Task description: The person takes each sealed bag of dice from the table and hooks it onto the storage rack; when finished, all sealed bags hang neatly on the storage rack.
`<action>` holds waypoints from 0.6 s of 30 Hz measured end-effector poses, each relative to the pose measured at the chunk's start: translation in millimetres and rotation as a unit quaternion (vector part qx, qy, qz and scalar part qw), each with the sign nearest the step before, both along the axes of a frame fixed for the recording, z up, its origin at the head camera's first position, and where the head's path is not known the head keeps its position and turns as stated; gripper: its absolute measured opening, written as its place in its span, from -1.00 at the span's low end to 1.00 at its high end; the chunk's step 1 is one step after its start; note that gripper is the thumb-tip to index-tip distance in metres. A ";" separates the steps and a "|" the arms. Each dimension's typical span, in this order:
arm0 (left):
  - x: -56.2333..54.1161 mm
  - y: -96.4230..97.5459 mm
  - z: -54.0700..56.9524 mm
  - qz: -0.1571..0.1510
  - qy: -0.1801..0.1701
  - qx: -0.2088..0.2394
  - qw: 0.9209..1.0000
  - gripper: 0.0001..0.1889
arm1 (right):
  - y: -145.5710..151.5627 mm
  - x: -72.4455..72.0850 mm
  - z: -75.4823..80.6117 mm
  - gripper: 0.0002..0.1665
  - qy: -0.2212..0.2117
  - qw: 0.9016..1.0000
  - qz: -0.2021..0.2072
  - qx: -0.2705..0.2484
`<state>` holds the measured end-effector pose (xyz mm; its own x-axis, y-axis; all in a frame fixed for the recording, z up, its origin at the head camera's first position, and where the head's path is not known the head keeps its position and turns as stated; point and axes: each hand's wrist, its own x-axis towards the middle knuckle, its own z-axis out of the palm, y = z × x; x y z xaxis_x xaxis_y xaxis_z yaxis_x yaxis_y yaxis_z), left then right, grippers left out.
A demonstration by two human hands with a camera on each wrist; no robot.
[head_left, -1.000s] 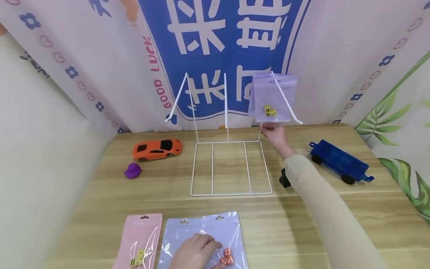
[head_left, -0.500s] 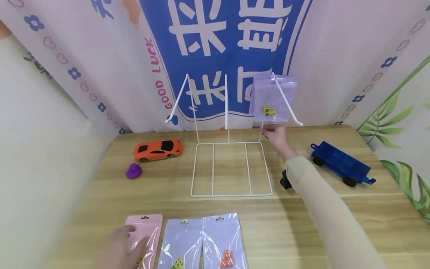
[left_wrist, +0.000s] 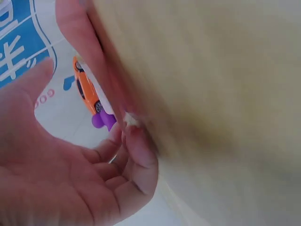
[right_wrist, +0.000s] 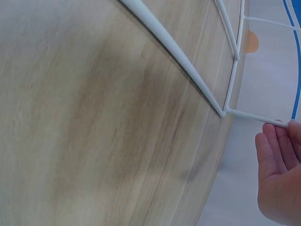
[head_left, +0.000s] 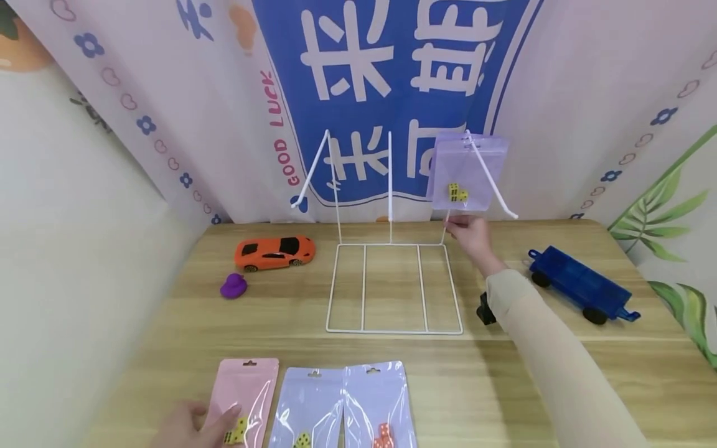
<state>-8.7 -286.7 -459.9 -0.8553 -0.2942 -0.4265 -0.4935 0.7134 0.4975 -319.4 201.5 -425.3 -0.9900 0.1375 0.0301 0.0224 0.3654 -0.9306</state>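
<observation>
A white wire display rack [head_left: 394, 332] stands mid-table with three arms. My right hand [head_left: 470, 236] pinches its right rear upright, also seen in the right wrist view. Just above that hand, purple zip pouches [head_left: 476, 165] hang from the right arm, the front one holding yellow dice. At the front left, my left hand [head_left: 193, 426] is at the left edge of a pink zip pouch [head_left: 246, 382] with yellow dice. In the left wrist view its fingers [left_wrist: 141, 146] curl at the pouch's raised edge while the thumb is spread away.
Two lilac pouches [head_left: 313, 395] with dice lie right of the pink one. At the back left are an orange toy car [head_left: 274, 252] and a purple rubber duck [head_left: 234, 286]. A blue toy trailer [head_left: 582, 283] and a small black object [head_left: 485, 309] lie on the right.
My left hand has moved left from the lilac pouches to the pink pouch's edge. The right hand keeps its hold on the rack. The head view has shifted slightly.
</observation>
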 end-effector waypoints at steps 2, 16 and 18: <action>-4.5 3.6 1.0 -0.017 0.015 -0.013 1.000 -0.16 | -0.4 -1.4 0.4 -0.65 0.016 1.000 -0.002 0.000; -2.9 6.5 -3.8 -0.032 0.008 0.020 0.999 -0.44 | 4.9 3.6 -4.8 -0.66 0.014 1.000 0.000 -0.014; -3.1 5.0 -4.1 -0.039 0.011 0.028 0.999 -0.50 | 5.7 1.7 -3.4 -0.66 0.019 1.000 -0.004 -0.006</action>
<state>-11.8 -281.8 -464.0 -0.8842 -0.2020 -0.4212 -0.4254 0.7207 0.5474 -317.7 207.3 -428.6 -0.9870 0.1462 0.0669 -0.0109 0.3540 -0.9352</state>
